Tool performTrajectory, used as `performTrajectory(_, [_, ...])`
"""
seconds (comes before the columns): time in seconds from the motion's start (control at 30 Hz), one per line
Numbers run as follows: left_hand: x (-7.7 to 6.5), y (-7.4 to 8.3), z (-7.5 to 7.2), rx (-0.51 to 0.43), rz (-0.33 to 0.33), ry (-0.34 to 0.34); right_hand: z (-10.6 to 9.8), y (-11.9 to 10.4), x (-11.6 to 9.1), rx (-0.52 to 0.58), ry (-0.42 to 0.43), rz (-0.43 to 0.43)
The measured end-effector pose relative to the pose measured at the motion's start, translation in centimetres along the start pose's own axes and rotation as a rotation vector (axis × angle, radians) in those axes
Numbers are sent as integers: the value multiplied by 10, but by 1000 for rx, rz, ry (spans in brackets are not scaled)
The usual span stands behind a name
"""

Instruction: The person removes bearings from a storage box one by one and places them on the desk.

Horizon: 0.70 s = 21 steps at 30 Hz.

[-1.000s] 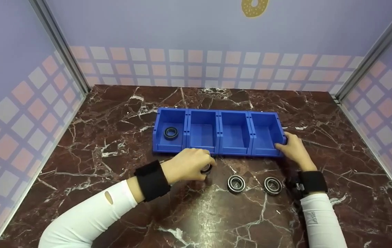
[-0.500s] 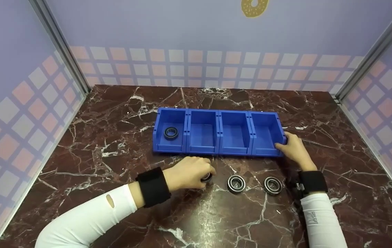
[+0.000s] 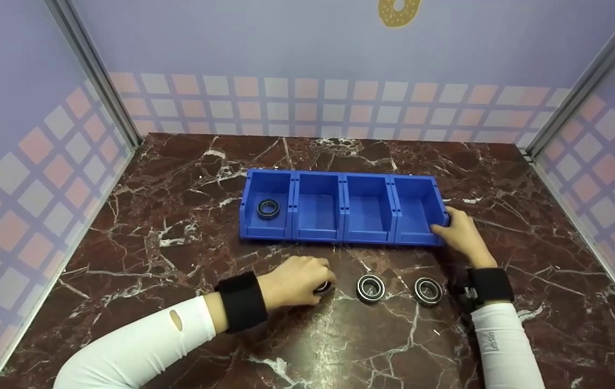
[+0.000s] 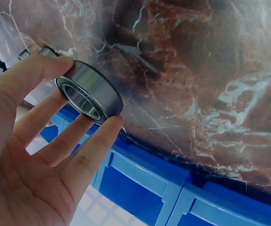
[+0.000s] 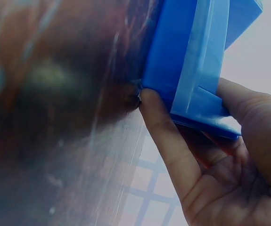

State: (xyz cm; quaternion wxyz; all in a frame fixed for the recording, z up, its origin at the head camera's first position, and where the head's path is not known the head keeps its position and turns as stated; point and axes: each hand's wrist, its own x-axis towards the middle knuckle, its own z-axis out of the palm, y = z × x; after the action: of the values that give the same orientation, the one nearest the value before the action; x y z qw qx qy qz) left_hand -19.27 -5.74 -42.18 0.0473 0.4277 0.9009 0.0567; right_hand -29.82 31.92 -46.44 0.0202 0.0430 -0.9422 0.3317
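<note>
My left hand (image 3: 297,281) pinches a bearing (image 4: 95,87) between thumb and fingertips, just above or on the table in front of the blue bin row; whether it touches the table I cannot tell. The bearing is a steel ring with a dark seal edge. My right hand (image 3: 464,236) grips the right end wall of the blue bin row (image 3: 364,236), thumb over the rim and fingers outside, as the right wrist view also shows. Another bearing (image 3: 268,209) lies in the leftmost compartment. Two more, a middle bearing (image 3: 371,288) and a right bearing (image 3: 427,292), lie flat on the table.
The marbled dark red table (image 3: 188,178) has a pale tiled back wall (image 3: 307,102) behind it and side panels left and right. The blue row's low front edges face me.
My left hand has moved toward me, away from the bin row, with the bearing still pinched and lowered near the table. The right hand and the bin row have not moved.
</note>
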Motion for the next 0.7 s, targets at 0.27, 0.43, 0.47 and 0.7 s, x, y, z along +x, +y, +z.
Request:
performTrajectory(0.27, [-1,0,5,9,5,-15,0,0,0,-16,-2,2])
performTrajectory(0.43, [-1,-1,9,4,7,-23,0,0,0,-16,-3,3])
performTrajectory(0.47, [-1,-1,10,8,5,-25,0,0,0,-14,-3,4])
performTrajectory(0.7, [-2,0,14,20,7,-9,-1,-1,0,-9,0,9])
